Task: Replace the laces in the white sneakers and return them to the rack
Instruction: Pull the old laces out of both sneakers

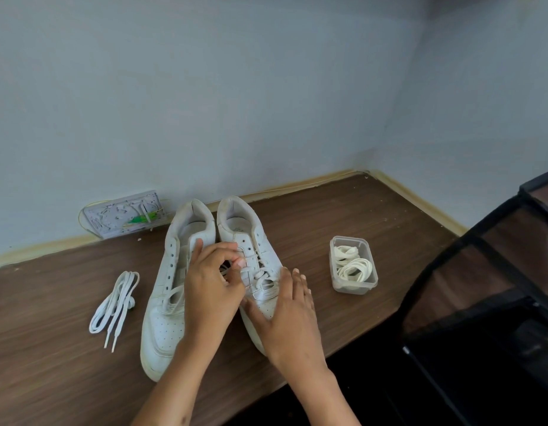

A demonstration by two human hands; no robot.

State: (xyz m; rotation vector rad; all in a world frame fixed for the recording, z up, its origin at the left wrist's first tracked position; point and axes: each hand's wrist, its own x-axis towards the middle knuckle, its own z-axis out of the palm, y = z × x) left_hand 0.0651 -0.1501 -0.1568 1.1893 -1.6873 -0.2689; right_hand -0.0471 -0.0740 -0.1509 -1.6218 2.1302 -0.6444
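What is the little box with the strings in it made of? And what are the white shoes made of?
The little box looks like clear plastic: you can see the coiled cream laces through its glossy walls. The white sneakers look like smooth leather or a leather-like material, matte, with tiny punched holes on the toes and creases; real or fake leather cannot be told.

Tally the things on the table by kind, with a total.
White sneakers: 2
Loose lace bundle: 1
Clear plastic container holding coiled laces: 1
Pale panel with wires by the wall: 1
Total: 5
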